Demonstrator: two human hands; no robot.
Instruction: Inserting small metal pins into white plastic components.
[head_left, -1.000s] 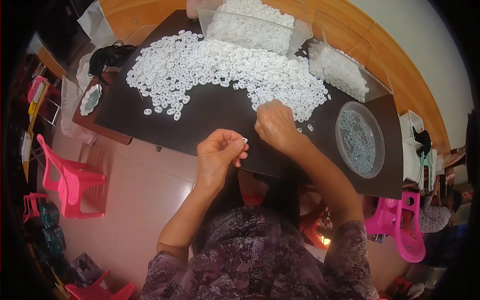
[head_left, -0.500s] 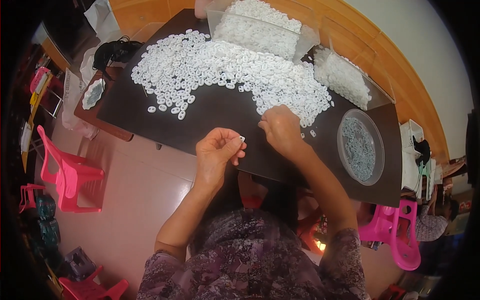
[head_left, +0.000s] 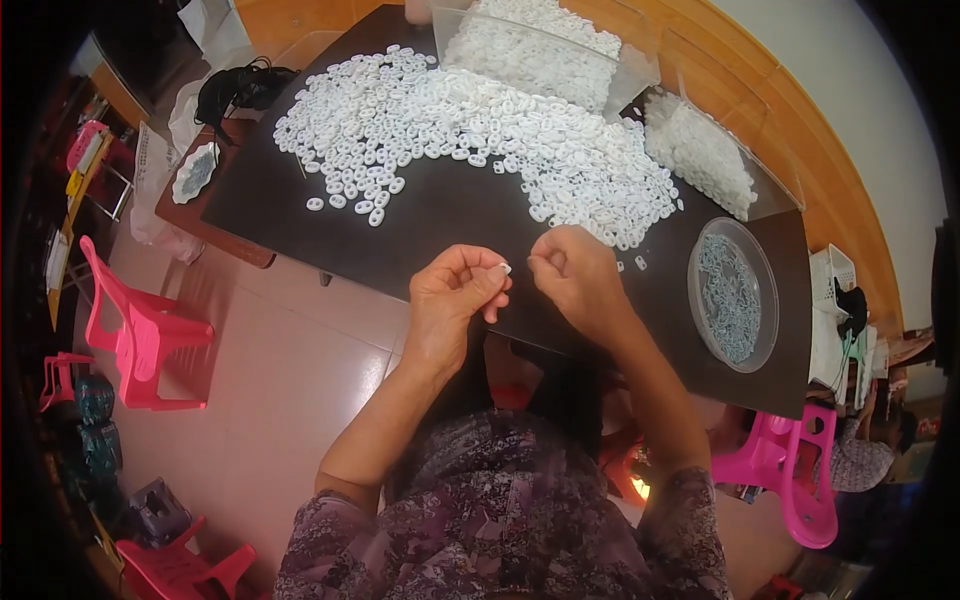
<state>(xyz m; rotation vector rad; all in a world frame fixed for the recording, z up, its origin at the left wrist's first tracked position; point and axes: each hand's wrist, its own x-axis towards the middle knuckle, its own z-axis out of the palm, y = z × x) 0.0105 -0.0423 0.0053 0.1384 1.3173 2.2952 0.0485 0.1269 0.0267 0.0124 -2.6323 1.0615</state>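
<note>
Left hand has its grip pinched on a small white piece over the dark surface; right hand faces it by the white heap, fingers curled, any hold impossible to tell.

Pieces are white, the table dark brown, the shirt mottled purple.

Open tabletop front left, white pieces heaped beyond, round dish at right, space behind bins unclear
</note>
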